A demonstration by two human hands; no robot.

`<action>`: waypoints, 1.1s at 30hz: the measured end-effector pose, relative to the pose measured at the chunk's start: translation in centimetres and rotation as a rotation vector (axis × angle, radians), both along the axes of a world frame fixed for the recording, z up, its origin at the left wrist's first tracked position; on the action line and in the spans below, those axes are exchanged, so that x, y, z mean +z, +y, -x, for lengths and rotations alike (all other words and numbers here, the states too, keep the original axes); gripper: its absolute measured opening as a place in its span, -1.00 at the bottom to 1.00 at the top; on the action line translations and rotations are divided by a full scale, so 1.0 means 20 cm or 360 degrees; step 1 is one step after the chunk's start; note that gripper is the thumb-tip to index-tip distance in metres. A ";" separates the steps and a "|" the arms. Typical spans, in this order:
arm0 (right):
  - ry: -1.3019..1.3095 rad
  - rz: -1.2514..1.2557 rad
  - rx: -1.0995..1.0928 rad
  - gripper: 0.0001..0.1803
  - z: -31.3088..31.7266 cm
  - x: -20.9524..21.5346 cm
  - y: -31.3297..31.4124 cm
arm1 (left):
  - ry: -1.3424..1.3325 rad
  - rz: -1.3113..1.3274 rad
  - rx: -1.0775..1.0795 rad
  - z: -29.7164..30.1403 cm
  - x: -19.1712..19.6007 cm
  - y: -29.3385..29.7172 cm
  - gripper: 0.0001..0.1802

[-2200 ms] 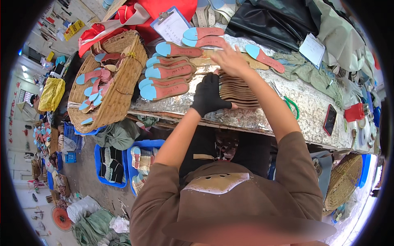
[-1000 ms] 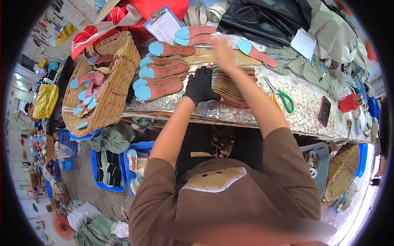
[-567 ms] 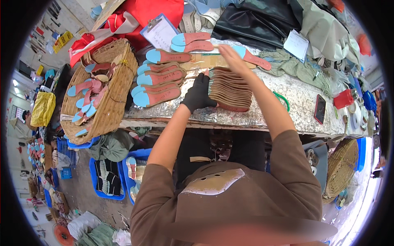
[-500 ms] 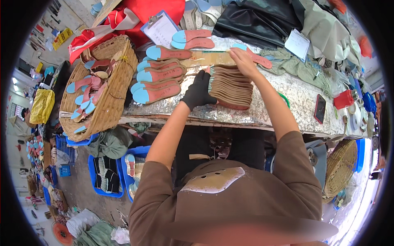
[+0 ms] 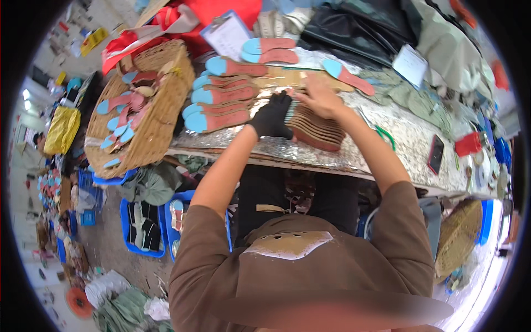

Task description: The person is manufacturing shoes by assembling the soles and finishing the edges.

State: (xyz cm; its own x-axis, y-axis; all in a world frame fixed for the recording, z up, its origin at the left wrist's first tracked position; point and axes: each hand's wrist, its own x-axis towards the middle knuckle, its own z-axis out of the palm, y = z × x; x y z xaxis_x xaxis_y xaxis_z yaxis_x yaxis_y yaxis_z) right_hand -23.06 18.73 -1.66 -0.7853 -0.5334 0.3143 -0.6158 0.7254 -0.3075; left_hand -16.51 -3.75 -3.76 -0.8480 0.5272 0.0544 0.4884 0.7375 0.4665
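Hands both on the sole stack (image 5: 314,128), which sits on the foil-covered bench (image 5: 409,138) just back from its near edge, directly ahead of the body. Left hand (image 5: 272,115), black glove, is clamped on the stack's left end, fingers curled over the top. Right hand (image 5: 316,97), bare, lies on the stack's far edge, fingers spread toward the left; can't tell whether it pinches a sole or only presses. Stack's long axis runs left-right, slightly tilted, soles fanned like cards with edges facing the near side. Left hand is nearer the body, right hand sits behind the stack. Left of the stack: rows of red soles with blue heels (image 5: 218,105), close by, nearly touching the glove. Further left, wicker basket (image 5: 160,119) hanging off the bench's end, holding more soles. Behind the stack: tan cut sheets, a clipboard (image 5: 227,34), one lone sole (image 5: 347,76) lying diagonal. Right of the stack: green scissors (image 5: 384,135) near, phone (image 5: 435,154) well apart. Open foil is mainly to the right and along the near edge; left and back are crowded.
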 end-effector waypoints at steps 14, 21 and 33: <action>-0.0081 -0.0497 0.0244 0.54 -0.27 -0.02 0.12 | 0.0152 -0.0184 0.0138 -0.03 -0.04 0.07 0.35; -0.0082 -0.0228 0.0171 0.31 -0.25 -0.01 0.13 | -0.0106 -0.0524 -0.0048 -0.05 0.01 -0.07 0.60; -0.0117 -0.0242 0.0136 0.03 -0.21 0.01 0.35 | -0.0088 -0.0614 -0.0115 0.01 -0.13 0.01 0.55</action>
State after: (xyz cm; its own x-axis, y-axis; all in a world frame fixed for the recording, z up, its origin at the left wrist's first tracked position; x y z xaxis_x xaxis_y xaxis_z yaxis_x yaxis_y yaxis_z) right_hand -18.92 25.66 -1.43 -0.7528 -0.6364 0.1681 -0.6572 0.7128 -0.2448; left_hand -16.77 -3.50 -6.39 -0.8167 0.5355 0.2151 0.4988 0.4676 0.7298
